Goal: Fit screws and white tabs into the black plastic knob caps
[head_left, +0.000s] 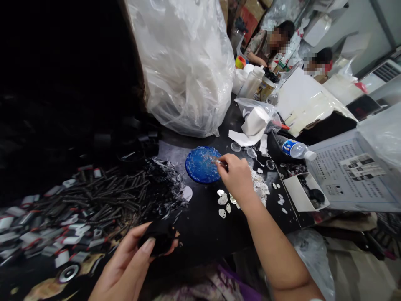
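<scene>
1. Landmark: blue dish [202, 180], flat on the dark tabletop [206, 234]. Small shiny bits spread across it, too fine to identify. Raised rim probably there to stop them scattering.
2. Right hand [236, 175]: at the dish's right edge, thumb and fingers closed in a pinch on a small thin item [216, 160]. Item sits over the dish's right part; too small to say whether tool or loose bit. Fingertip pinch reads as a choice for fine control.
3. Left hand [134, 259]: wrapped around a black part [159, 238], thumb on top, fingers under. Part is near-left of the dish, well apart from it, held off the dish side. Grip looks meant to steady the part and leave the right hand free to reach.
4. White flat pieces [223, 198]: loose heap near-right of the dish, partly behind the right forearm. Likely there for short reach.
5. Dark slivers [166, 179]: just left of the dish. Dark coiled rods [119, 192] lie further left, pale caps with red edges [31, 238] beyond those. Kinds roughly grouped, presumably for easy picking, but the edges mix.
6. Big clear bag [188, 62]: behind the dish. Paper roll [255, 121] and bottle [294, 148]: far-right of it, seemingly parked off the work patch.
</scene>
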The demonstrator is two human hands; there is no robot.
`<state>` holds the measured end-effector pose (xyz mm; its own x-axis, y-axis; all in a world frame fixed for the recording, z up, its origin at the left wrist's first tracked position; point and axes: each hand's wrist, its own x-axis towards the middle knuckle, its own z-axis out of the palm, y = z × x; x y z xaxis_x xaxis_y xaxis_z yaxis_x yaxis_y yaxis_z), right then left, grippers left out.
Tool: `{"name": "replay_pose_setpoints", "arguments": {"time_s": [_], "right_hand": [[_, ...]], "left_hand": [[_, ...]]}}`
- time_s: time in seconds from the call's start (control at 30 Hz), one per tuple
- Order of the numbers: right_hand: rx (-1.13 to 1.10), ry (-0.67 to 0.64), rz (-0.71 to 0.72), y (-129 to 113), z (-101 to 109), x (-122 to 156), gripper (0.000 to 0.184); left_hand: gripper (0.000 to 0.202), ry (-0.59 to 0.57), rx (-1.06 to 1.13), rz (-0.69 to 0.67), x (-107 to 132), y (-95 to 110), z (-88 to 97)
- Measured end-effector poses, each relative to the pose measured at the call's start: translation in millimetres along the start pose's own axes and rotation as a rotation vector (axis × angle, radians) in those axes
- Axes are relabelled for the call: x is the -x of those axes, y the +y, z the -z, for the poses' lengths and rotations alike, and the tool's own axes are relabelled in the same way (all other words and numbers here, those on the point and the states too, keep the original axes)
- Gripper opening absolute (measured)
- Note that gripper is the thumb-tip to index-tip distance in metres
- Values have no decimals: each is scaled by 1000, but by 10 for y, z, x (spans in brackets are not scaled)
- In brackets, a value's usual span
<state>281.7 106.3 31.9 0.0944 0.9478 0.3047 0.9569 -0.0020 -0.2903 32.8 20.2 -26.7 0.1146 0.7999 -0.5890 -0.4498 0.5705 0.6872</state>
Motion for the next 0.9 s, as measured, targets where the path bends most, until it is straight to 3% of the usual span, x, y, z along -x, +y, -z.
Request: {"name": "replay_pose_setpoints", "arguments": {"time_s": [0.1, 0.17, 0.3, 0.37, 0.5, 0.67, 0.9], "right_hand": [[-91, 27, -38, -34, 78, 52, 8], [-279, 15, -85, -109, 126, 130, 11], [-826, -141, -279, -401, 189, 370, 18], [-924, -234, -308, -565, 222, 485, 19], [-848, -233, -195, -785, 292, 614, 8], [-685, -203, -70, -841, 311, 658, 3], [-537, -221, 7, -868, 335, 724, 5]], "left_hand": [[45, 21, 24, 1, 2, 20, -41], [44, 34, 55, -23, 23, 51, -100], [35, -52, 143, -6, 79, 160, -254], [30, -107, 194, 52, 88, 221, -308], [22, -160, 300, 132, 89, 291, -326], [17, -203, 301, 119, 103, 257, -309], [24, -127, -57, -220, 94, 117, -142]]}}
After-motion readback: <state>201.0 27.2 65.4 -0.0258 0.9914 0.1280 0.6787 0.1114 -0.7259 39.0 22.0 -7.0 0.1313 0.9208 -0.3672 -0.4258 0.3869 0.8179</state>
